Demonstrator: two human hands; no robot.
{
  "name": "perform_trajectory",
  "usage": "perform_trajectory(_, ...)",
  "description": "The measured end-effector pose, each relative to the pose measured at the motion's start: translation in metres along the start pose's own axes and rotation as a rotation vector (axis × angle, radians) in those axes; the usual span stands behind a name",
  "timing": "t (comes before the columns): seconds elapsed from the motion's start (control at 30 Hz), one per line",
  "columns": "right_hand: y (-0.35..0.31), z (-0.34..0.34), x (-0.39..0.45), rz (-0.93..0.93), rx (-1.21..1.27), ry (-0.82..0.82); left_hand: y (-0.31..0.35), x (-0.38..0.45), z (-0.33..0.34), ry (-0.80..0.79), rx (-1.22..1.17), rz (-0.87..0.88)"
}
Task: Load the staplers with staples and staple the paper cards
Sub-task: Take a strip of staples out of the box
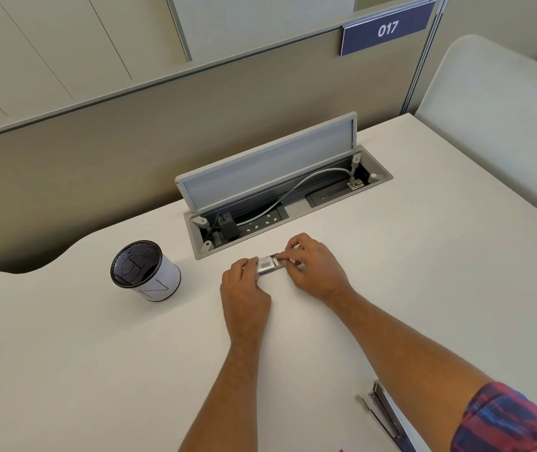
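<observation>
Both hands close on a small staple box (266, 264) lying on the white desk (97, 353), just near of the open cable well (288, 207): the left hand (244, 282) curls its fingers round the box's left end and steadies it, while the right hand (312, 265) pinches at the right end with thumb and fingertips, where a tray or flap appears to be part-way out. Whether a strip of staples is already between those fingertips cannot be told — the detail is too small. A stapler (386, 415) lies opened out at the near right edge of the desk, partly behind the right forearm and well apart from the box; no paper cards are in view. Judged stage: staples being drawn from the box, loading not yet begun. Risks noted: a hard pull against a loose left-hand hold could tip the box and scatter its contents across the desk; a strip pinched at one end only is likely to snap into short lengths that feed poorly; loose pieces sliding far could drop into the open well among the plug and cable — awkward to retrieve. A mesh pen pot (145, 270) stands to the left, clear of the work.
</observation>
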State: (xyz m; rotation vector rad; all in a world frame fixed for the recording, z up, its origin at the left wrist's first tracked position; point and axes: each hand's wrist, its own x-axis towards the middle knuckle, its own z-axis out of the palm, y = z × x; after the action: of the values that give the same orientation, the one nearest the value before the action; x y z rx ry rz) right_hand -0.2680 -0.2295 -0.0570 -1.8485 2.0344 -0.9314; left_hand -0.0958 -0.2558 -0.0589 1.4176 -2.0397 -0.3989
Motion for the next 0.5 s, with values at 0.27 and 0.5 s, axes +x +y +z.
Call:
perform_trajectory(0.27, -0.0066, -0.0073, -0.0012, 0.075, 0.084, -0.016, 0.0008, 0.0003, -0.0005, 0.0, 0.006, 0.012)
perform_trajectory(0.5, -0.0065, -0.0063, -0.0008, 0.067, 0.111, -0.016, 0.0009, 0.0002, -0.0003, -0.008, 0.003, 0.015)
